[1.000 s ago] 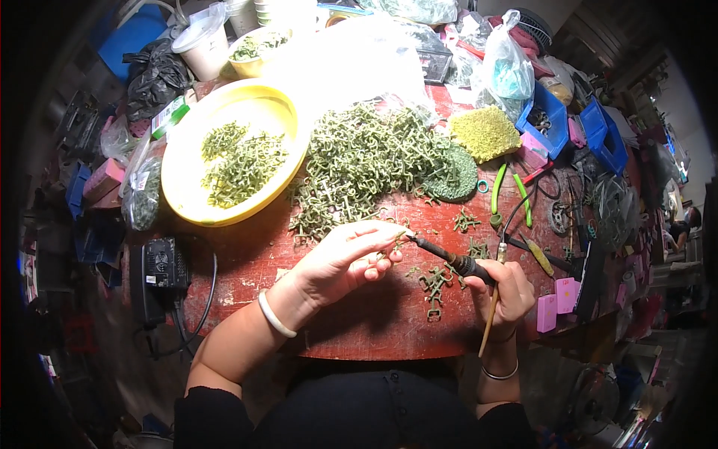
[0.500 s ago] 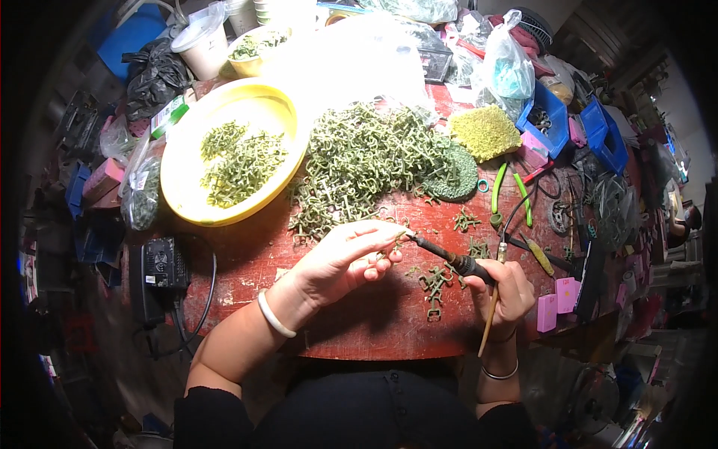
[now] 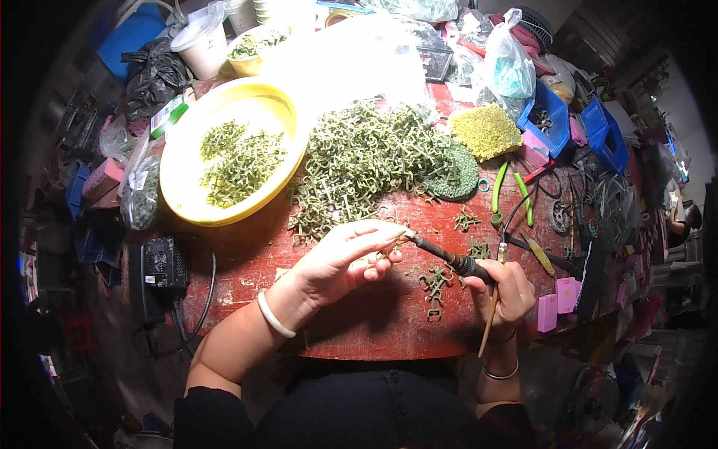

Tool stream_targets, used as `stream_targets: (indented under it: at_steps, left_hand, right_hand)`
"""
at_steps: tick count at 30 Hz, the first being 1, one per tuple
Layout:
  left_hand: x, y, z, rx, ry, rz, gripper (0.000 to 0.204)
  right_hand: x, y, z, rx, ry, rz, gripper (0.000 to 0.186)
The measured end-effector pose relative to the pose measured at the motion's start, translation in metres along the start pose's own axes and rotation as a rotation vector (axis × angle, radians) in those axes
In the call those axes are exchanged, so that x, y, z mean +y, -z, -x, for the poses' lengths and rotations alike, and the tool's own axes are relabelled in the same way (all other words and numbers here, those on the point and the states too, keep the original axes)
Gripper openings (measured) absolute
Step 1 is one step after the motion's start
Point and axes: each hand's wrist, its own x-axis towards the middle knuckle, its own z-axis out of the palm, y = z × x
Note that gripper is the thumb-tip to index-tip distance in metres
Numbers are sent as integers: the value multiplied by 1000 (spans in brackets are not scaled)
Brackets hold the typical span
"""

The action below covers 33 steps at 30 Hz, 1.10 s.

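Observation:
My left hand, white bangle on its wrist, pinches a small green piece between thumb and fingertips. My right hand grips a black-handled pen-like hot tool, its thin tip at that piece, along with a slender wooden stick with a metal end, pointing down. Just below the tool lie linked green pieces on the scratched red table. Behind my hands is a big heap of similar small green pieces, beside a yellow basin holding more.
At left stands a black power unit with a cable. At right lie green-handled pliers, pink blocks, a yellow-handled tool and blue trays. Bags and tubs crowd the back. A person sits at the far right.

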Motion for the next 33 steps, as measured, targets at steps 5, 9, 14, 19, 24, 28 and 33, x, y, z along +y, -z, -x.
stream_targets:
  at_steps: [5, 9, 14, 19, 24, 28, 33]
  left_hand:
    - [0, 0, 0, -4, 0, 0, 35]
    - [1, -1, 0, 5, 7, -7, 35]
    - [2, -1, 0, 20, 23, -13, 35]
    - [1, -1, 1, 12, 15, -6, 34]
    - [2, 0, 0, 18, 19, -1, 34]
    - [1, -1, -2, -38, 31, 44, 35]
    - [0, 5, -1, 27, -23, -16, 33]
  right_hand:
    - [1, -1, 0, 15, 11, -10, 32]
    - [-2, 0, 0, 5, -14, -3, 32]
    - [0, -1, 1, 11, -10, -1, 32]
    - [-1, 0, 1, -16, -20, 3, 32]
    - [0, -1, 2, 10, -12, -8, 31]
    - [-1, 10, 1, 69, -25, 48, 30]
    - [16, 11, -3, 347, -124, 145, 23]
